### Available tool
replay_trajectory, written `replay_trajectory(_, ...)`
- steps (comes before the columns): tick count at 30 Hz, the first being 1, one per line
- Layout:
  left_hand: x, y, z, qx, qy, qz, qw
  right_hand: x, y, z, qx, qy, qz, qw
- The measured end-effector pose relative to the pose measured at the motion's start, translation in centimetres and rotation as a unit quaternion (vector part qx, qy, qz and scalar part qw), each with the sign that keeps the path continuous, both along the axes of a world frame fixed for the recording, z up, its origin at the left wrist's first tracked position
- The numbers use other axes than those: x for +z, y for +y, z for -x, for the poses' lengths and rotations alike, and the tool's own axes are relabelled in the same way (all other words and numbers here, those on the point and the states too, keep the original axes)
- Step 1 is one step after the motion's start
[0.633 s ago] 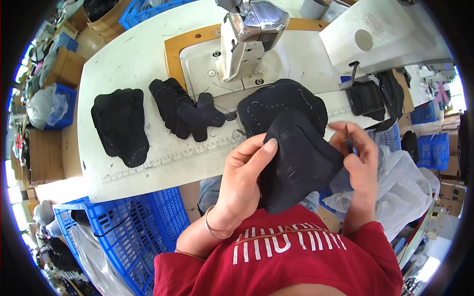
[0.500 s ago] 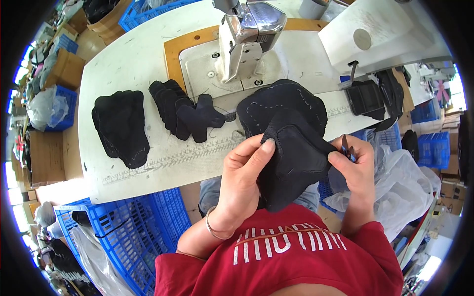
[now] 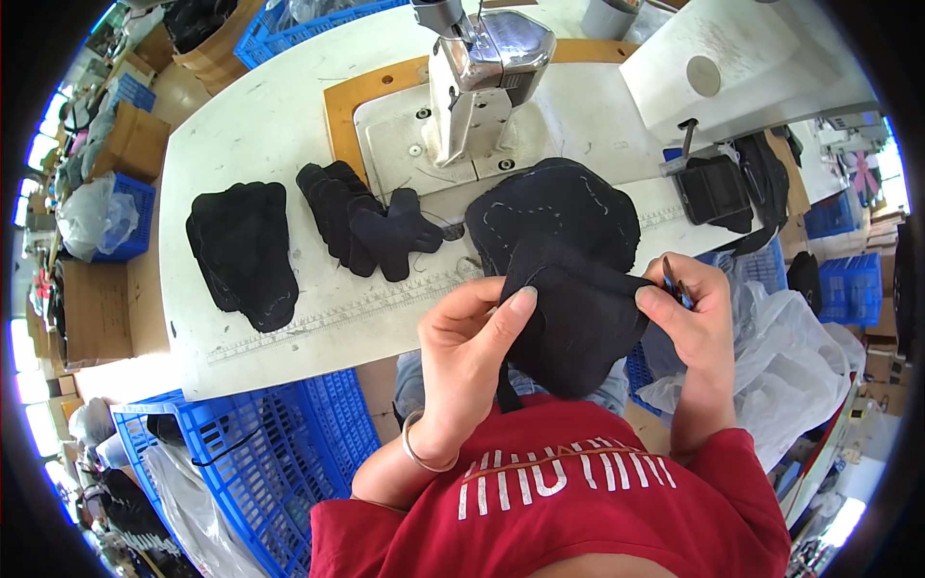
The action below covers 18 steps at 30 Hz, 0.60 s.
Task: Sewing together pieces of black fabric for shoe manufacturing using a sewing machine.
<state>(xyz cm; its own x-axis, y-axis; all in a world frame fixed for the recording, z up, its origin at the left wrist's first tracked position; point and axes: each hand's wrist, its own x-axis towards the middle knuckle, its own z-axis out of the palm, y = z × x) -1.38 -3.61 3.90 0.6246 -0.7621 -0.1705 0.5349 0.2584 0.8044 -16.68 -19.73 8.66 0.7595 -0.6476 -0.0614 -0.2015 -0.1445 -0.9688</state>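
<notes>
A black fabric piece (image 3: pixel 588 328) with a stitched seam is stretched between my hands, just off the table's near edge. My left hand (image 3: pixel 469 337) pinches its left side between thumb and fingers. On the right, my right hand (image 3: pixel 689 308) pinches the opposite edge and also keeps small thread snips (image 3: pixel 676 283) tucked in its fingers. Behind the held piece lies a stack of larger black pieces (image 3: pixel 554 207) with pale stitch marks. Further left are some small lobed black pieces (image 3: pixel 395 236) and another black stack (image 3: pixel 243 252).
A post-bed sewing machine (image 3: pixel 487 87) stands at the table's far side, its white body (image 3: pixel 752 72) at right. A printed ruler (image 3: pixel 328 313) runs along the tabletop. A black tray (image 3: pixel 713 190) sits at right. Blue crates (image 3: pixel 255 462) and plastic bags (image 3: pixel 785 371) flank me.
The black piece has been turned and folded between my hands, so its outlined seam shows less. My left hand has shifted slightly left and down.
</notes>
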Motion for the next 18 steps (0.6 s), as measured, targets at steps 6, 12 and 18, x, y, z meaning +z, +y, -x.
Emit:
replay_trajectory(6, -0.9, 4.0, -7.4, 0.295, -0.245, -0.115, 0.916, -4.0, -4.3, 0.4, -0.065, 0.08, 0.22, 0.97)
replay_trajectory(12, -1.1, 9.3, -18.8, 0.429, -0.402, -0.314, 0.746, -8.5, -9.2, 0.9, -0.135, 0.225, 0.437, 0.86)
replay_trajectory(18, -2.2, 7.1, -13.3, 0.245, -0.648, -0.46, 0.555, -9.1, -7.3, -1.2, -0.163, 0.143, 0.534, 0.817)
